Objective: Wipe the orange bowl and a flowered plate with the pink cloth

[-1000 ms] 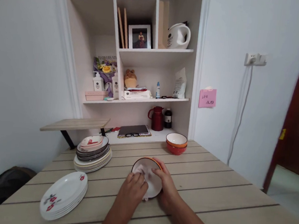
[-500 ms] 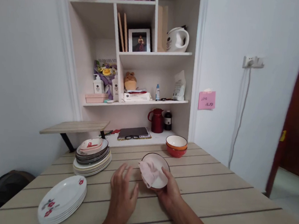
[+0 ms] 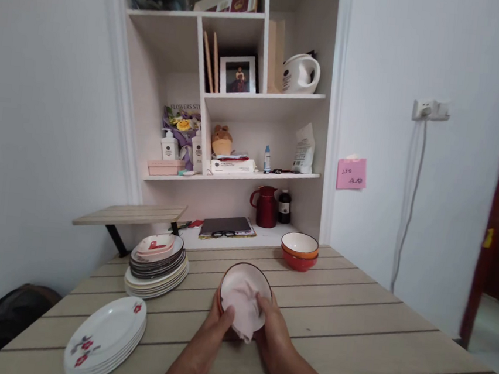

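Observation:
Between my two hands is a bowl [image 3: 237, 275] with a white inside and a dark rim, tilted toward me above the table. A pale pink cloth [image 3: 243, 311] lies bunched inside it and hangs over the near rim. My left hand [image 3: 217, 324] grips the bowl's left side, its thumb at the rim by the cloth. On the right side my right hand [image 3: 271, 329] holds the bowl, with the thumb inside against the cloth. The fingers under the bowl are mostly hidden.
Two stacked bowls [image 3: 298, 261], orange over red, stand at the table's far right. To the left are a stack of oval flowered plates [image 3: 105, 338] and a taller pile of mixed plates [image 3: 157, 272]. Behind, the shelf holds a red jug [image 3: 267, 207] and a dark laptop [image 3: 227, 226].
My left hand, apart from the bowl before, has come to its left side and taken hold. The bowl has shifted left and slightly nearer, with the cloth in it.

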A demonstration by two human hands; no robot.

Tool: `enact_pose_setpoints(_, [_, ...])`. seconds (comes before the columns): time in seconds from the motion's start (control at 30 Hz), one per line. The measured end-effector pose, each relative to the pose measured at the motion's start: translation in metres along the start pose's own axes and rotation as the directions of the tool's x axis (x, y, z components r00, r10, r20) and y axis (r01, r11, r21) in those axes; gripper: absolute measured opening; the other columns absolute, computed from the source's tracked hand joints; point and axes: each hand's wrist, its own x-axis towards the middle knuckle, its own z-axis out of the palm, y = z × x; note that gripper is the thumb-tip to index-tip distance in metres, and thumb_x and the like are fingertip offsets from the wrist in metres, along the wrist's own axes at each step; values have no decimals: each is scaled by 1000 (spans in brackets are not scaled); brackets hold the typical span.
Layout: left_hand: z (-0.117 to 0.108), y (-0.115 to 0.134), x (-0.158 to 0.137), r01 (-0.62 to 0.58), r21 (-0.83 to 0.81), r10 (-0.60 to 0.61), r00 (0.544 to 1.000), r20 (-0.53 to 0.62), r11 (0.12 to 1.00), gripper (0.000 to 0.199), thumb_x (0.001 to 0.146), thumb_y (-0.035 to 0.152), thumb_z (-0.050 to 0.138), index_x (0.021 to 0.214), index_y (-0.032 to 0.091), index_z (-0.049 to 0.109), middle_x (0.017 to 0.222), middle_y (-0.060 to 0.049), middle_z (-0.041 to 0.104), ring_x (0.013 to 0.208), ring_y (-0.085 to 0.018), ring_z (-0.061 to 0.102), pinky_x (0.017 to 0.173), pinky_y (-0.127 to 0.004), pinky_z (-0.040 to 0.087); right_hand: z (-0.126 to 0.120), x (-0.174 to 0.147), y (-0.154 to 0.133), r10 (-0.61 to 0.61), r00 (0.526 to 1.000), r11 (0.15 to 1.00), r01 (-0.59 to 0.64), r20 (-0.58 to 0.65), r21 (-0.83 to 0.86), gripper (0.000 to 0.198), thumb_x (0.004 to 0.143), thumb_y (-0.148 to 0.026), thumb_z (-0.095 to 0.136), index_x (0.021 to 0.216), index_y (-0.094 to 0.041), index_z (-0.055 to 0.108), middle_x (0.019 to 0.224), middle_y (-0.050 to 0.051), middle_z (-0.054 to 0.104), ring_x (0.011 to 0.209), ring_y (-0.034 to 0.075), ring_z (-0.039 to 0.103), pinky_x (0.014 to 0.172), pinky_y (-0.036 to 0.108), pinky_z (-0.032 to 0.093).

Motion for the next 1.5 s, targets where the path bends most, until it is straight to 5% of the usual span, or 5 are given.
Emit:
enact_pose_setpoints(0.3, [2, 17, -10, 28, -151, -45, 992, -115, 988, 82, 75, 49, 90, 146, 25, 57, 144, -14, 67, 136, -33, 59, 115, -42, 44, -3, 3, -4, -356, 903, 743, 429, 239, -514, 62, 78, -54, 71, 127, -17, 64, 130, 15, 73, 122, 34, 65, 106, 44, 48])
enact_pose_setpoints(0.7, [3, 16, -10, 60, -152, -78, 990, -117, 987, 78, 72, 45, 92, 140, 21, 62, 133, -15, 72, 124, -35, 66, 106, -44, 50, -14, 5, -11, -292, 912, 602, 409, 289, -686, 63, 87, -60, 66, 136, -20, 58, 128, 14, 72, 117, 33, 67, 103, 44, 51])
enact_pose_setpoints(0.9, [6, 20, -9, 85, -149, -103, 987, -120, 985, 66, 79, 51, 85, 134, 20, 66, 130, -14, 74, 122, -33, 68, 107, -45, 50, -9, -16, -23, -580, 671, 152, 645, 461, -749, 62, 94, -47, 61, 151, -25, 49, 150, 17, 52, 140, 39, 46, 119, 61, 32])
enact_pose_setpoints(1.03, [6, 20, -10, 95, -129, -115, 980, -161, 987, 65, 78, 57, 84, 127, 19, 68, 129, -14, 75, 125, -34, 67, 108, -45, 50, -6, -33, -19, -344, 565, 93, 815, 750, -572, 53, 92, -41, 69, 144, -30, 60, 151, 12, 58, 141, 38, 48, 120, 57, 34])
enact_pose_setpoints(1.5, [16, 25, -12, 35, 180, 0, 982, -188, 983, 77, 77, 56, 85, 141, 22, 59, 133, -14, 72, 125, -33, 66, 110, -41, 47, 1, -27, -9, -68, 729, 44, 684, 681, -728, 71, 67, -16, 75, 136, -22, 61, 134, 13, 68, 124, 36, 59, 108, 51, 41])
